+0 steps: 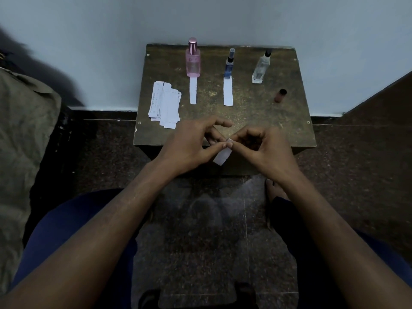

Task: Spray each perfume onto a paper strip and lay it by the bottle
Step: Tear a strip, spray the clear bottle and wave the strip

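Note:
Three perfume bottles stand at the back of a small wooden table (256, 112): a pink one (193, 61), a small blue one (229, 65) and a clear one (261, 68). A white paper strip (193, 90) lies in front of the pink bottle, another strip (228, 91) in front of the blue one. Over the table's front edge, my left hand (189, 143) and my right hand (265, 146) meet and pinch one white paper strip (221, 156) between their fingertips. Its lower end hangs free.
A pile of spare paper strips (165, 103) lies at the table's left side. A small brown cap or vial (280, 95) stands at the right, in front of the clear bottle. A wall rises right behind the table; a grey cloth (20, 134) sits at far left.

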Tool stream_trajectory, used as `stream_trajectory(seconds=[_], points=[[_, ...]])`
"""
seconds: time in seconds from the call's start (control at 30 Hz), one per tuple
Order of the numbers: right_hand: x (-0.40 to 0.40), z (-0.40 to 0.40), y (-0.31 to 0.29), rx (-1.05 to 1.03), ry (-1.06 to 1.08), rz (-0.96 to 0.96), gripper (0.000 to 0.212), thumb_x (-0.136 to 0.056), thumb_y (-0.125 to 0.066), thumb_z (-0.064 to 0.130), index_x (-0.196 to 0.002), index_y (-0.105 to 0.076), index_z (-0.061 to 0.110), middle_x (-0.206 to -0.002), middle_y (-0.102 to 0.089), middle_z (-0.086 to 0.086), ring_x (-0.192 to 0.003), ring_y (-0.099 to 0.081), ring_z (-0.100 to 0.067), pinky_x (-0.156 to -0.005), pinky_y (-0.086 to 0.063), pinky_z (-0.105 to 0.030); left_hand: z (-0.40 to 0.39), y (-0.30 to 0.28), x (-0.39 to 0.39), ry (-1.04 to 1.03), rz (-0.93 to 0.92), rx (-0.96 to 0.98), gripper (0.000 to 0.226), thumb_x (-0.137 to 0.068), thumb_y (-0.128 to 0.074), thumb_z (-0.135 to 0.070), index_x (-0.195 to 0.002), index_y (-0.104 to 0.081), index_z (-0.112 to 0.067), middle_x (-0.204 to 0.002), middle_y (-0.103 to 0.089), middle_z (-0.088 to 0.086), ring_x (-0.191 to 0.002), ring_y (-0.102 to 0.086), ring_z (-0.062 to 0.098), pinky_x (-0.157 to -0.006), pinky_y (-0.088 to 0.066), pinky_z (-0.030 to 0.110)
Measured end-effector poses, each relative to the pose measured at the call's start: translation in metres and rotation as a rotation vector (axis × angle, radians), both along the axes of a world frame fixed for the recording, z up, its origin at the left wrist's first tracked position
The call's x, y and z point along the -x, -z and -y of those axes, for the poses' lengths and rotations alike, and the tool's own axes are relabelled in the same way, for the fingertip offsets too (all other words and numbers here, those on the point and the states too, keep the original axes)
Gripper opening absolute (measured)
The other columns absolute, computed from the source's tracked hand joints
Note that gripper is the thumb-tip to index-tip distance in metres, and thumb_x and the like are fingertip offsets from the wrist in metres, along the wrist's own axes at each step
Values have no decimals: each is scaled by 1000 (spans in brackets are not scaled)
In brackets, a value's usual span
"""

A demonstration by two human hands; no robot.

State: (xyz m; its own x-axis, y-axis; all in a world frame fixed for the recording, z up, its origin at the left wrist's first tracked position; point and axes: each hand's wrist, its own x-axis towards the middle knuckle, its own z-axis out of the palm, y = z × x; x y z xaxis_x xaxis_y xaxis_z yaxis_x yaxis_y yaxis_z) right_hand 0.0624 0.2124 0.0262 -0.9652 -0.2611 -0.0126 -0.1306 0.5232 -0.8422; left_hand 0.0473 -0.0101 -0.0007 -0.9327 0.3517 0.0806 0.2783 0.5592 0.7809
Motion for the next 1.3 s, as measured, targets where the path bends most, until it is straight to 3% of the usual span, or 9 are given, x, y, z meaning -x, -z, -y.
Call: stream_trajectory(seconds=[0.27, 0.43, 0.5, 0.63, 0.87, 1.03, 1.1, 1.23, 1.3], points=[[-3, -8, 1, -156, 5, 86, 2, -92, -83, 15, -91, -82, 16, -80, -78, 1, -73, -72, -9, -67, -56, -27, 5, 2, -1, 2, -100, 288, 40, -106, -61, -22, -145, -61, -18, -151, -56, 1, -140, -52, 19, -114, -46, 46], [-12, -25, -21, 913, 78, 615, 11, -88, -81, 12, -84, -81, 21, -84, -77, -2, -70, -71, -9, -67, -61, -21, 19, 5, -12, 29, -107, 530, 70, -108, -57, -38, -165, -31, -7, -177, -18, 11, -163, -21, 30, -130, -27, 50], [-14, -32, -17, 680, 103, 625, 6, -88, -83, 13, -86, -81, 18, -87, -78, -10, -74, -71, -15, -67, -61, -22, 26, 9, -16, 69, -93, 587, 78, -108, -55, -42, -169, -20, -7, -180, -4, 9, -166, -8, 29, -133, -19, 50], [-14, -37, 12, -638, 23, 182, 12, -91, -83, 19, -81, -79, 15, -66, -69, -1, -62, -65, -15, -65, -51, -25, 34, 18, -22, 154, -46, 677, 86, -109, -53, -42, -171, -3, -11, -180, 10, 6, -167, 9, 26, -134, -11, 51], [-8, -35, 1, 546, 61, 613, 15, -82, -93, 22, -92, -83, 15, -86, -79, -7, -68, -71, -11, -66, -59, -20, 29, 10, -18, 117, -29, 614, 83, -108, -54, -44, -171, -11, -9, -180, 2, 8, -167, 4, 26, -134, -13, 50], [-6, -33, 17, -591, 10, 91, 10, -89, -86, 23, -83, -80, 20, -74, -75, 2, -71, -74, -17, -65, -52, -26, 24, 13, -16, 123, -15, 632, 86, -108, -54, -44, -171, -8, -8, -180, 6, 8, -167, 6, 25, -135, -12, 49], [-9, -29, 16, -370, 32, 205, 10, -89, -87, 21, -83, -80, 16, -72, -76, -1, -67, -75, -20, -66, -55, -28, 24, 14, -15, 118, -19, 636, 87, -108, -55, -44, -171, -8, -8, -180, 6, 9, -167, 6, 25, -135, -12, 48], [-11, -19, -10, 653, 54, 647, 10, -77, -91, 19, -80, -81, 18, -76, -75, -3, -60, -67, -9, -62, -60, -22, 22, 16, -14, 112, -17, 642, 86, -107, -56, -44, -171, -10, -8, -180, 4, 9, -167, 4, 26, -135, -13, 49], [-10, -20, -9, 428, 97, 523, 10, -79, -91, 19, -80, -81, 18, -75, -75, -3, -61, -69, -10, -61, -60, -22, 21, 15, -14, 108, -11, 635, 86, -107, -56, -44, -171, -10, -8, -180, 4, 9, -167, 3, 26, -135, -12, 49]])
